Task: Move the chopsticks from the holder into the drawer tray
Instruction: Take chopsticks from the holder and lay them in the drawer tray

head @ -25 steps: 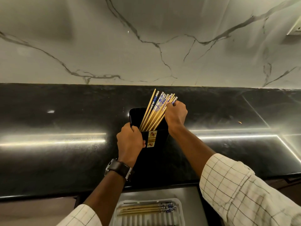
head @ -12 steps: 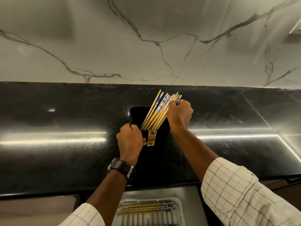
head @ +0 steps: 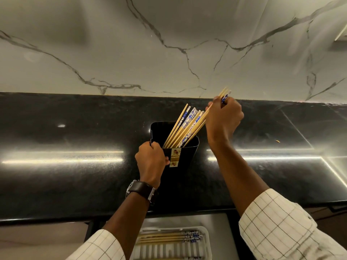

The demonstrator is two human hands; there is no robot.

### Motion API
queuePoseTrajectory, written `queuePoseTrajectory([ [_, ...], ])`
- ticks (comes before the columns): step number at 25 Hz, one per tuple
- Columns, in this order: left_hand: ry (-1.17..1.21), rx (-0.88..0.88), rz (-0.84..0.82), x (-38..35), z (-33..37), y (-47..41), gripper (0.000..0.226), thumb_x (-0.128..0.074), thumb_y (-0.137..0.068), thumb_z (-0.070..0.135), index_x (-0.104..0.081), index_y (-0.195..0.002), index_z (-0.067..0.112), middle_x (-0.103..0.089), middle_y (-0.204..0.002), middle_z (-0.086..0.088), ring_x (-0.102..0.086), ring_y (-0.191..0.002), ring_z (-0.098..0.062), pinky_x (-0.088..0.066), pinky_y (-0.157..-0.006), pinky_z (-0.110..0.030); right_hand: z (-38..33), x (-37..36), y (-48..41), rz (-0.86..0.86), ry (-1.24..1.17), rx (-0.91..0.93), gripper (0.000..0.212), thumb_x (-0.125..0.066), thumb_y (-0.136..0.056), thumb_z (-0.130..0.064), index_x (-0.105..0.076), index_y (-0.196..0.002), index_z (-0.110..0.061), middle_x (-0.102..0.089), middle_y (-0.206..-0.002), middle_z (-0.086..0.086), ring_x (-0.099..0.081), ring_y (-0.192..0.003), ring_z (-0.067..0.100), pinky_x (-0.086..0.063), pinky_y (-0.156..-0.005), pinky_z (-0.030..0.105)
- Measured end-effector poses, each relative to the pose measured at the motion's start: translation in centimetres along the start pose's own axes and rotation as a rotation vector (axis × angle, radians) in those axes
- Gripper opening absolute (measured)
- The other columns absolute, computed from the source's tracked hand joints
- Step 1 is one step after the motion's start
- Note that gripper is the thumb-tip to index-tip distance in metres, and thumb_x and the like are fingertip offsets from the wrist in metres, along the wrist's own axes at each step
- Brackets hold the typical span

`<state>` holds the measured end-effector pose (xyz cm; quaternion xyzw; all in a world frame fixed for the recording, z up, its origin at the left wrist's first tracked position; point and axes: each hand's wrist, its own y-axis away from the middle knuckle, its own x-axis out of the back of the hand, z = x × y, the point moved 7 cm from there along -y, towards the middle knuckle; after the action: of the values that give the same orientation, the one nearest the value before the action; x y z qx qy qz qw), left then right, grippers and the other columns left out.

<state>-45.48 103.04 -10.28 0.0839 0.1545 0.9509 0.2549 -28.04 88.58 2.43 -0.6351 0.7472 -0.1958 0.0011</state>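
While left hand [head: 151,158] steadies holder [head: 185,156], right hand [head: 223,120] grips chopsticks [head: 201,121] (count unclear).

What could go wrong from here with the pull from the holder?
1. The right hand grips a few chopsticks near their tops; their lower ends are in the black holder among the remaining chopsticks, so they may drag neighbours out onto the counter.
2. The left hand grips only one corner of the holder, so it could tip.
3. The drawer tray sits below the counter edge; long sticks could clip it.
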Motion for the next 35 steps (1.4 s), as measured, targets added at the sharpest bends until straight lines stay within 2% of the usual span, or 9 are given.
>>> queuePoseTrajectory([
  [3,0.027,0.013,-0.001,-0.1,-0.2,0.1,0.025,-0.043,-0.109,0.021,-0.062,-0.099,0.008,-0.073,-0.101,-0.015,-0.078,-0.085,-0.031,-0.062,-0.055,-0.024,-2.4,2.8,-0.5,0.067,-0.202,0.048,0.015,-0.062,-0.102,-0.02,-0.069,-0.089,-0.015,-0.074,-0.075,-0.004,-0.075,-0.062,0.004,-0.058,-0.058,0.013],
  [6,0.037,0.055,0.001,0.1,-0.1,0.3,0.034,-0.043,-0.109,0.037,-0.061,-0.116,0.009,-0.071,-0.11,-0.015,-0.076,-0.085,-0.025,-0.062,-0.059,-0.025,-2.9,4.9,-0.5,0.049,-0.41,-0.055,0.013,-0.064,-0.1,-0.016,-0.069,-0.088,-0.015,-0.078,-0.075,0.0,-0.078,-0.065,0.01,-0.063,-0.063,0.025],
  [9,-0.069,-0.039,0.203,2.0,1.2,2.3,0.067,-0.043,-0.106,0.05,-0.032,-0.158,0.009,-0.04,-0.156,-0.018,-0.054,-0.134,-0.031,-0.052,-0.104,-0.039,-2.2,5.9,0.5,-0.131,-0.516,-0.251,0.012,-0.063,-0.101,-0.015,-0.07,-0.1,-0.005,-0.081,-0.084,0.011,-0.08,-0.07,0.019,-0.062,-0.06,0.026],
  [11,-0.109,-0.279,0.284,3.3,4.3,4.8,0.068,-0.044,-0.105,0.051,-0.035,-0.158,0.009,-0.031,-0.164,-0.016,-0.044,-0.142,-0.022,-0.045,-0.111,-0.032,-2.2,5.9,1.9,-0.305,-0.496,-0.293,0.014,-0.062,-0.102,-0.015,-0.069,-0.105,-0.003,-0.081,-0.085,0.012,-0.081,-0.074,0.022,-0.059,-0.055,0.022],
  [15,-0.203,-0.475,-0.458,-1.1,8.8,9.0,0.013,-0.053,-0.105,0.036,-0.065,-0.11,0.036,-0.074,-0.108,-0.005,-0.074,-0.096,-0.02,-0.062,-0.084,-0.037,-2.9,5.5,5.5,-0.541,-0.443,-0.248,0.014,-0.063,-0.101,-0.015,-0.071,-0.102,-0.004,-0.082,-0.084,0.009,-0.081,-0.076,0.023,-0.064,-0.062,0.029],
  [18,-0.113,-0.35,-0.697,-2.3,8.3,11.5,0.018,-0.052,-0.106,0.012,-0.065,-0.116,0.021,-0.079,-0.094,-0.012,-0.075,-0.072,-0.026,-0.062,-0.063,-0.033,-3.3,5.9,7.2,-0.592,-0.447,-0.273,0.015,-0.063,-0.102,-0.017,-0.072,-0.104,-0.007,-0.082,-0.087,0.007,-0.081,-0.077,0.023,-0.066,-0.066,0.035],
  [22,-0.026,-0.28,-0.648,-0.5,5.8,11.8,0.019,-0.051,-0.107,0.009,-0.068,-0.115,0.008,-0.078,-0.089,-0.017,-0.071,-0.065,-0.026,-0.058,-0.058,-0.031,-2.9,6.0,8.8,-0.707,-0.417,-0.327,0.013,-0.058,-0.104,-0.017,-0.066,-0.114,-0.013,-0.082,-0.097,0.009,-0.081,-0.084,0.023,-0.066,-0.073,0.039],
  [26,0.015,-0.186,-0.592,0.9,3.6,11.4,0.02,-0.05,-0.106,0.008,-0.068,-0.113,0.002,-0.077,-0.089,-0.018,-0.071,-0.065,-0.024,-0.059,-0.058,-0.029,-2.0,7.4,7.7,-0.566,-0.305,-0.262,0.005,-0.061,-0.102,-0.02,-0.065,-0.102,-0.018,-0.081,-0.095,0.003,-0.075,-0.082,0.014,-0.06,-0.07,0.03],
  [35,0.85,0.172,-0.253,5.3,0.4,9.9,0.024,-0.041,-0.111,0.016,-0.056,-0.125,0.005,-0.076,-0.114,-0.027,-0.077,-0.101,-0.038,-0.066,-0.075,-0.042,4.3,10.6,10.7,-0.195,-0.896,-0.748,0.018,-0.072,-0.09,0.0,-0.067,-0.107,0.004,-0.076,-0.091,0.019,-0.08,-0.08,0.027,-0.063,-0.064,0.027],
])
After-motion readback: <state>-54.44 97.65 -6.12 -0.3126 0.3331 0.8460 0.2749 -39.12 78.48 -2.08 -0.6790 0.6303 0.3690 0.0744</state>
